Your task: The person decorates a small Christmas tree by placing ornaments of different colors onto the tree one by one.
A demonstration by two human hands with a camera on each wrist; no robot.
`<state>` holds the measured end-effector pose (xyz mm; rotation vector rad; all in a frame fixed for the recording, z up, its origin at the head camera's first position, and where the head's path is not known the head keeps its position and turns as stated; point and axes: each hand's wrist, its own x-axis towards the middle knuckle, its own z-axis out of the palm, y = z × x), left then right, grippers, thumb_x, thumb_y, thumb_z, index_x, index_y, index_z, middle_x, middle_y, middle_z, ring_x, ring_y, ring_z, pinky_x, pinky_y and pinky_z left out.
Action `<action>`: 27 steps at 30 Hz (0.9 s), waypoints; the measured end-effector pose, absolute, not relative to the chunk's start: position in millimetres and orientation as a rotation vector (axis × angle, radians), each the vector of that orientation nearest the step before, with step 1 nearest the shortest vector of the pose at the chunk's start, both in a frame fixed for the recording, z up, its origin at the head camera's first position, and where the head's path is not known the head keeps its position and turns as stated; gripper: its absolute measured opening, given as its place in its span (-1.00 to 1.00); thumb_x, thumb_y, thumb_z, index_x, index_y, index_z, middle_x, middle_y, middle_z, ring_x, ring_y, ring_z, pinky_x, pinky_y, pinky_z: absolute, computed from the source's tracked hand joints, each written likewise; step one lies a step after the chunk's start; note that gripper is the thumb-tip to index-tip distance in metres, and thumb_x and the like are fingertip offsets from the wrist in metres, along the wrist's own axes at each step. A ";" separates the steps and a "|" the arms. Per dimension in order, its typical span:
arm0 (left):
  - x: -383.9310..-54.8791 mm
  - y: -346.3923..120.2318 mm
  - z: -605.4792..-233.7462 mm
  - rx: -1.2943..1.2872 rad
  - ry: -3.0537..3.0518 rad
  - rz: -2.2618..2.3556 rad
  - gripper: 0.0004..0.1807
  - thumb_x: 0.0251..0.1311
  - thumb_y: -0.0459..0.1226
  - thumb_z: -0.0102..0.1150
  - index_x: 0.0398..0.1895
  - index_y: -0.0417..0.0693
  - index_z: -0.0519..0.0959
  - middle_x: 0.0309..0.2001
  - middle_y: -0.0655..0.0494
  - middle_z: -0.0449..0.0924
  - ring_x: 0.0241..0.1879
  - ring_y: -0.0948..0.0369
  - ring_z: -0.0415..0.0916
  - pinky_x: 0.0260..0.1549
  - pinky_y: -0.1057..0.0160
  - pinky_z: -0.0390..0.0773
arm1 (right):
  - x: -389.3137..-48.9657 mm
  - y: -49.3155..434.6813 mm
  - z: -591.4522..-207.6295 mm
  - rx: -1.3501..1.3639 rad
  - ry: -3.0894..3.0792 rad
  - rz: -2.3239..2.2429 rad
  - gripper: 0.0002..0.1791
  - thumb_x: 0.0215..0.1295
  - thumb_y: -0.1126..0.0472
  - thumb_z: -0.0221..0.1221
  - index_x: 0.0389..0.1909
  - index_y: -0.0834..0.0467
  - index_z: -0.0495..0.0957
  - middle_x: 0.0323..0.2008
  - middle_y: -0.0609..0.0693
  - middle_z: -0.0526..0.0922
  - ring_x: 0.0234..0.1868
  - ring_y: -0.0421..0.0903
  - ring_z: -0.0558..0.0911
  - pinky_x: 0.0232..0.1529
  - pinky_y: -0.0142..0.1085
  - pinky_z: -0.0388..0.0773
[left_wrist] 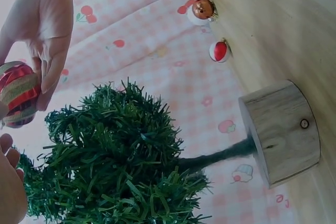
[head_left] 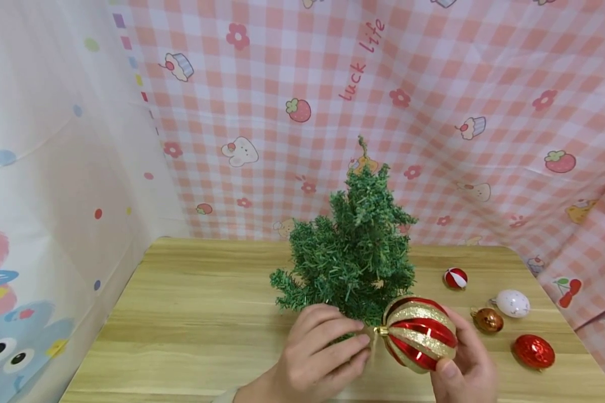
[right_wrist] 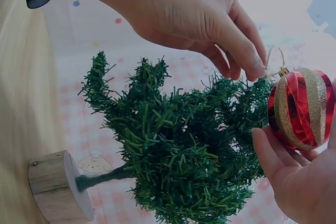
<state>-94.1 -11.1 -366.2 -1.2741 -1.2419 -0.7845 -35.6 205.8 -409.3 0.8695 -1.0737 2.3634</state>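
Observation:
My right hand [head_left: 466,364] holds a large red Christmas bauble [head_left: 420,334] with gold glitter stripes, its fingers and thumb round the far end. The bauble lies sideways in the air, its gold cap toward my left hand [head_left: 322,350]. In the right wrist view, the left thumb and fingertips pinch the thin string loop [right_wrist: 280,51] at the cap. Right behind both hands stands a small green artificial Christmas tree [head_left: 353,246]. Its round wooden base [left_wrist: 283,132] shows in the wrist views, with a bare stretch of trunk above it.
On the right of the wooden table [head_left: 191,313] lie a small red-and-white bauble [head_left: 456,278], a white speckled one [head_left: 513,303], a brown one [head_left: 488,321] and a shiny red one [head_left: 534,351]. A pink checked cloth [head_left: 262,84] hangs behind.

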 end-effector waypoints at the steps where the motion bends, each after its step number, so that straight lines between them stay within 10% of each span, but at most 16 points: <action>1: -93.6 -11.6 -365.8 -1.270 -1.242 -0.779 -0.84 0.30 -0.38 0.28 -0.44 -0.21 0.76 -0.36 -0.06 0.76 -0.31 0.14 0.68 -0.23 0.26 0.67 | -35.8 205.3 -409.6 0.867 -1.074 2.366 -0.45 0.45 0.48 0.15 0.40 0.56 0.30 0.22 0.39 0.58 0.15 0.13 0.69 0.17 -0.13 0.64; 15: -96.0 -10.8 -362.6 -1.275 -1.205 -0.645 -0.86 0.21 -0.40 0.36 -0.50 -0.09 0.74 -0.38 0.02 0.71 -0.36 0.23 0.60 -0.25 0.35 0.66 | -33.6 201.5 -413.3 0.709 -1.135 2.363 -0.44 0.44 0.41 0.22 0.38 0.53 0.36 0.18 0.37 0.61 0.11 0.12 0.71 0.12 -0.12 0.67; 27: -87.7 -3.1 -356.7 -1.252 -1.209 -1.174 -0.79 0.23 -0.54 0.13 -0.54 -0.37 0.68 -0.43 -0.20 0.71 -0.39 0.07 0.68 -0.29 0.37 0.69 | -34.4 216.8 -423.6 0.703 -1.446 2.355 -0.45 0.56 0.32 -0.02 0.49 0.41 0.26 0.25 0.28 0.57 0.17 0.06 0.66 0.18 -0.17 0.64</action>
